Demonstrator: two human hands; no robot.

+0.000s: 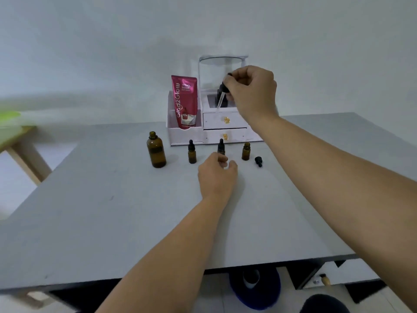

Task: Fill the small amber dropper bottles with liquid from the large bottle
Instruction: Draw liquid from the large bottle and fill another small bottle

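Dropper (pixel 222 96) pinched at its black bulb between fingers (pixel 229 83) of the right hand (pixel 250 91), held high above the worktop (pixel 112 211), glass pipette slanting down and to the left, tip hanging free in front of the white organiser (pixel 225 126). Directly below and slightly right of that grip, standing uncapped: a small amber bottle (pixel 246 151). Just right of it, lying on its side: a black dropper cap (pixel 258 161).

Left hand (pixel 215 175) resting low on the worktop, fingers (pixel 223 158) curled loosely, thumb and forefinger close together with nothing visibly between them; just beyond the fingertips, nearly touching, a second small amber bottle (pixel 221 146) with its dropper cap on. Left of that hand, apart from it, a third small capped bottle (pixel 192 152). Further left still, well apart from both hands, the large amber bottle (pixel 156 150), upright, mouth open; liquid level hard to judge.

Behind the row, against the wall: the white organiser with two drawers with amber knobs, a dark item in its top recess partly hidden by the right hand, and a pink tube (pixel 185 101) standing in its left compartment.
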